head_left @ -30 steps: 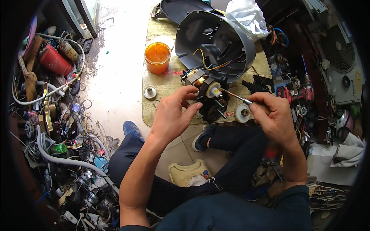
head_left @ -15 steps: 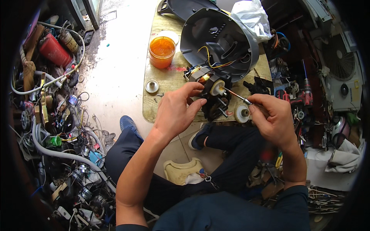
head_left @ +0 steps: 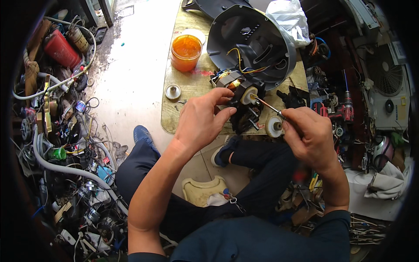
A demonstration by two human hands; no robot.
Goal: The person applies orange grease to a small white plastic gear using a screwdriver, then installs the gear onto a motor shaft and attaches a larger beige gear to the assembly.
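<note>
My left hand [head_left: 203, 118] grips the near left side of an electric motor assembly [head_left: 228, 80], which has copper windings and a dark frame. On its face sits a white plastic gear [head_left: 248, 94]. My right hand [head_left: 310, 136] is closed on a thin metal-shafted tool, seemingly a screwdriver [head_left: 271, 108]; its tip meets the gear's centre, where some amber grease seems to show. Just below that shaft, a second white gear [head_left: 274, 127] with a toothed metal hub rests at the table edge. Wires lead from the motor into a dark grey housing [head_left: 279, 52].
An open tub of orange grease [head_left: 186, 51] stands on the wooden table [head_left: 174, 118], with a geared wheel [head_left: 173, 91] and small screws nearby. A white plastic bag [head_left: 288, 22] lies behind. Hoses and scrap parts crowd the left floor; a red drill [head_left: 347, 109] lies right.
The screwdriver tip stays at the gear's centre and both hands keep their holds. The view has shifted slightly, and the tool has tilted a little.
</note>
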